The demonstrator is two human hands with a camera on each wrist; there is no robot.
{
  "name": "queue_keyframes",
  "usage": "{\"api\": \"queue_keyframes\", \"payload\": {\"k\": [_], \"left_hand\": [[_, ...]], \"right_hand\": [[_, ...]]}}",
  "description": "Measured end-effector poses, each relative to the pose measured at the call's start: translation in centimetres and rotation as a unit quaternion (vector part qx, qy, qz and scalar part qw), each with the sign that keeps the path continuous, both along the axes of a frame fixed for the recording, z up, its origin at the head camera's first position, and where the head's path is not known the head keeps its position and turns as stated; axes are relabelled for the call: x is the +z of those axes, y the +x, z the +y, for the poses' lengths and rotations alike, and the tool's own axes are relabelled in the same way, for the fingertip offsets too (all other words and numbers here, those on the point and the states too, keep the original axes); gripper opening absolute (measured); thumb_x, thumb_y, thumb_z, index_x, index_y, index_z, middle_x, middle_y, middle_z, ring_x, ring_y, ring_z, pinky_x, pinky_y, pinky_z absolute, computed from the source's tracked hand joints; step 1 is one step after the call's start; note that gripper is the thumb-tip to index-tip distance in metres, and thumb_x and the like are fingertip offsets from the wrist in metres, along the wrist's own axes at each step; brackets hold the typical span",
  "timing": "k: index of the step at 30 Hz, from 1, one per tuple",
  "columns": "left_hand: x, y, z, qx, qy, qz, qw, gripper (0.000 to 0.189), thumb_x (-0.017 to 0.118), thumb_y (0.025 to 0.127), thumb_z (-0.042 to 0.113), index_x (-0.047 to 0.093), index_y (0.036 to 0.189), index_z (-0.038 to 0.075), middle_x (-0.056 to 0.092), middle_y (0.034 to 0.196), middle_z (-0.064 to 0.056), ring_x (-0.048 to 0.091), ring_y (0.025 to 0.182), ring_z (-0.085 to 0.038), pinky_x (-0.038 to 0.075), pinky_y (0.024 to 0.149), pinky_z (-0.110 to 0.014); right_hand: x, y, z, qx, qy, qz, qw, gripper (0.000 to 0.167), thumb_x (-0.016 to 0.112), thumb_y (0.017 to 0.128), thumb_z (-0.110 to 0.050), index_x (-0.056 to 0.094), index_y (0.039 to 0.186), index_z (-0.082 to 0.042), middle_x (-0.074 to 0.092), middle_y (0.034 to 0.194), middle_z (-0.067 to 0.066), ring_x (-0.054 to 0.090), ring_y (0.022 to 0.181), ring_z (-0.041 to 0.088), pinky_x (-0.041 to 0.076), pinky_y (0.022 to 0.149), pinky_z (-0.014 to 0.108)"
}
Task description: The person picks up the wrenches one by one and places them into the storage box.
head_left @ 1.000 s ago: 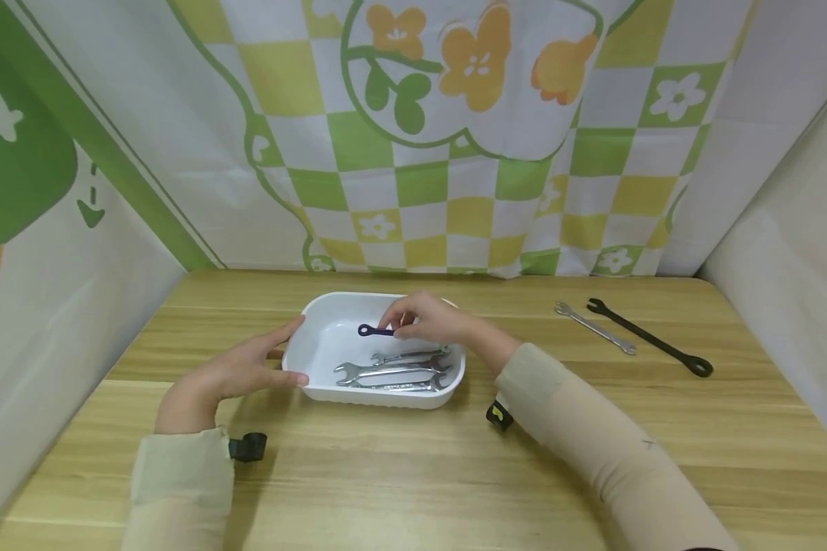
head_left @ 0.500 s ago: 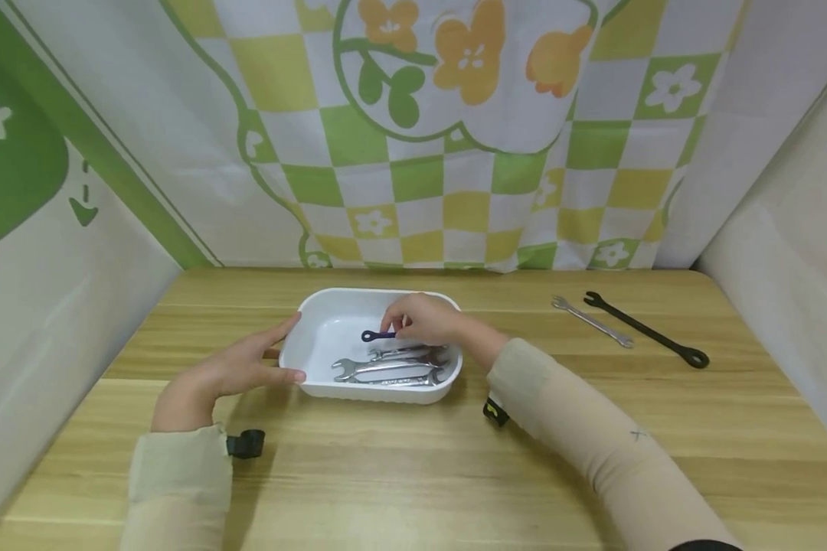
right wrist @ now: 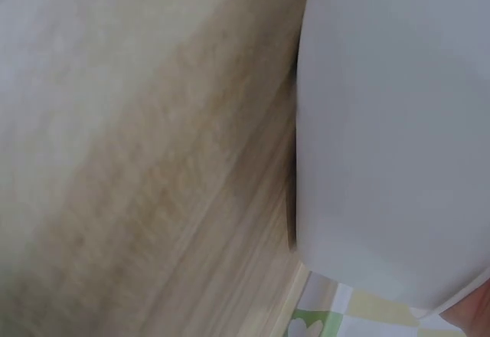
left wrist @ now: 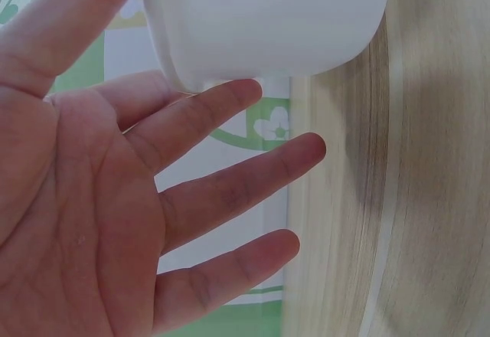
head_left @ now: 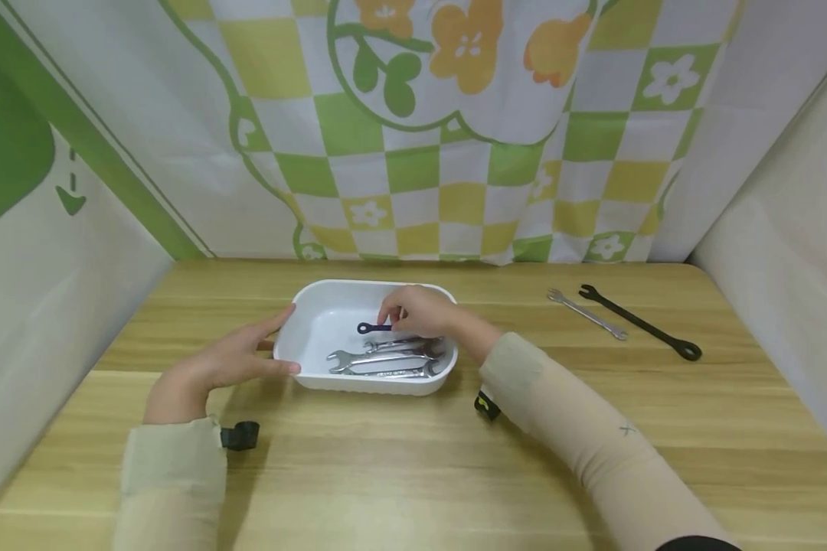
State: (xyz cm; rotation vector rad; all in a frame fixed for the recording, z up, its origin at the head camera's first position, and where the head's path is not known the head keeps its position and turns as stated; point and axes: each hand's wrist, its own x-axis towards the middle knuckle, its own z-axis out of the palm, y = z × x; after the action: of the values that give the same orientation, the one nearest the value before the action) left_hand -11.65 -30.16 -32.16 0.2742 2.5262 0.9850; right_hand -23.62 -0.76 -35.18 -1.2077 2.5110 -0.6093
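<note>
Head view shows the right hand (head_left: 423, 312) pinching a small dark ring-end wrench (head_left: 375, 327) inside the white tub (head_left: 365, 386), the ring jutting left of the grip; silver wrenches (head_left: 386, 356) lie just on its near side. The dark wrench should prove light, rigid and tough, but smooth enough to swivel, so mid-shank seems the best hold. Left of the grip, the left hand (head_left: 230, 358) touches the tub with fingers spread straight.

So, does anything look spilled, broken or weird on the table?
Nothing looks spilled or broken. The only slightly odd bit: a black wrench and a slim silver wrench lie on the table, while other wrenches are inside the white tub.
</note>
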Motion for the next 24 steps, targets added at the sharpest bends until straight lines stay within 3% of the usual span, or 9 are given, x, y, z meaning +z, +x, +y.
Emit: {"api": "queue_keyframes", "payload": {"k": [13,24], "left_hand": [[0.12,-0.3,0.29,0.002,-0.002,-0.001,1.0,0.105,0.074,0.088,0.04,0.003,0.161,0.015,0.027,0.159,-0.029,0.043,0.137,-0.049,0.044,0.103,-0.062],[0.02,-0.48,0.18,-0.001,0.0,-0.016,0.9999,0.105,0.073,0.089,0.039,0.0,0.161,0.014,0.025,0.158,-0.032,0.04,0.138,-0.052,0.046,0.1,-0.061]], "right_hand": [[0.06,-0.23,0.19,-0.009,0.014,0.006,0.9998,0.02,0.066,0.092,-0.007,0.075,0.106,-0.017,0.07,0.094,0.001,0.065,0.094,0.016,0.051,0.085,0.027],[-0.19,-0.27,-0.11,0.025,0.039,0.015,0.9988,0.02,0.066,0.092,-0.006,0.077,0.105,-0.017,0.073,0.096,0.002,0.063,0.091,0.014,0.049,0.087,0.027]]}}
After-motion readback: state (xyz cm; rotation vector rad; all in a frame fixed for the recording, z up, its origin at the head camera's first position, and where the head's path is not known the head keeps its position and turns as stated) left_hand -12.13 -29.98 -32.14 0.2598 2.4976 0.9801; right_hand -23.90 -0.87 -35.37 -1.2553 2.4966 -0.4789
